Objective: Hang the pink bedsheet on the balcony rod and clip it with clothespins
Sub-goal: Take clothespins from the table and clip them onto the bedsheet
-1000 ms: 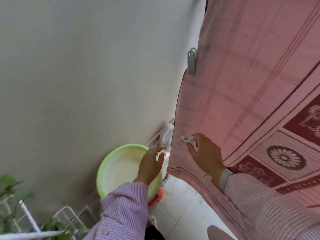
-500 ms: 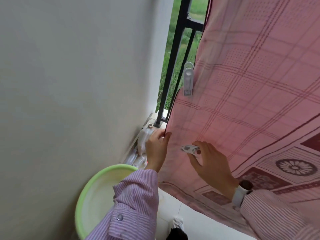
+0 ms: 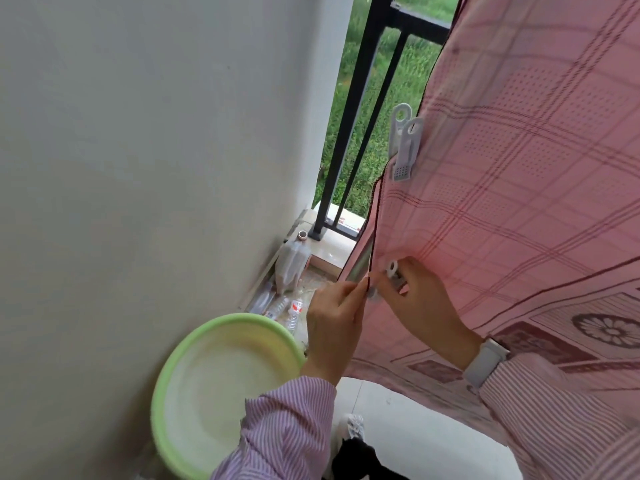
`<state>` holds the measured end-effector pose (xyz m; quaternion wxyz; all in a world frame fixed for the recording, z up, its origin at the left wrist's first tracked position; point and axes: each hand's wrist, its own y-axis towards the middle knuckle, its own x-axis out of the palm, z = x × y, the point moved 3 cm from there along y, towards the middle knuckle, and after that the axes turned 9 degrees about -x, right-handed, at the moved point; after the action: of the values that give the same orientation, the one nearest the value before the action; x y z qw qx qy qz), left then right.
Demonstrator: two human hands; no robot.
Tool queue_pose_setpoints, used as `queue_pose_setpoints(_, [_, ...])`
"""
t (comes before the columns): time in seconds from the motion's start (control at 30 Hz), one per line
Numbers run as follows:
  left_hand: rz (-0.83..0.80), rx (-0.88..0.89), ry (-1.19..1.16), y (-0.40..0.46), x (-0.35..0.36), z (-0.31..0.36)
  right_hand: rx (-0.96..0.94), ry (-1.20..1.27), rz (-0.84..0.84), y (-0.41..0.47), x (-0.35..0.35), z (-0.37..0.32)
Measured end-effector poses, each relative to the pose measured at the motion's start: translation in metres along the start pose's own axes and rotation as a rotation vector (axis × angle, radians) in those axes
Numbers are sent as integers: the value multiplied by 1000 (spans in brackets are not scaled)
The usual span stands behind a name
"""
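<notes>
The pink checked bedsheet (image 3: 519, 168) hangs down the right side of the view, its dark-trimmed left edge facing the wall. A grey clothespin (image 3: 403, 147) is clipped on that edge higher up. My left hand (image 3: 334, 323) pinches the sheet's edge lower down. My right hand (image 3: 429, 306) holds a second grey clothespin (image 3: 389, 277) right at the edge, beside my left fingers. A metal rod (image 3: 360, 263) shows just behind the edge there.
A green plastic basin (image 3: 194, 344) stands on the floor at the lower left, against the white wall (image 3: 138, 168). Several plastic bottles (image 3: 291, 261) lie in the corner. A black balcony railing (image 3: 360, 116) stands behind, with grass beyond it.
My left hand has taken hold of the sheet's edge. My right hand has brought the clothespin leftward to that edge. The view has tilted up and nearer to the railing.
</notes>
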<state>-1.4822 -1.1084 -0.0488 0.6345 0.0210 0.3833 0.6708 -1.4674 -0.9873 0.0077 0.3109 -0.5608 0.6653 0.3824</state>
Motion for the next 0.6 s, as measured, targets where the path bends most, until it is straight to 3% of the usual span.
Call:
queue_pose_setpoints(0.17, [-59,96,19,0,4,-5,-22,-237,38,6,-5,-4])
queue_pose_setpoints(0.27, [-117,126,-12,4,2,-10,-13,-258,97,7,-3,-5])
queue_pose_setpoints(0.43, [-139,-286,-124,42,0,-30,-12,-224,166,1,-7,5])
queue_pose_setpoints(0.53, [-356,-354,-291,67,16,-26,-2,-233,196,0,-12,7])
queue_pose_setpoints(0.6, [-351,-369,-344,71,22,-25,7,-237,204,0,-13,8])
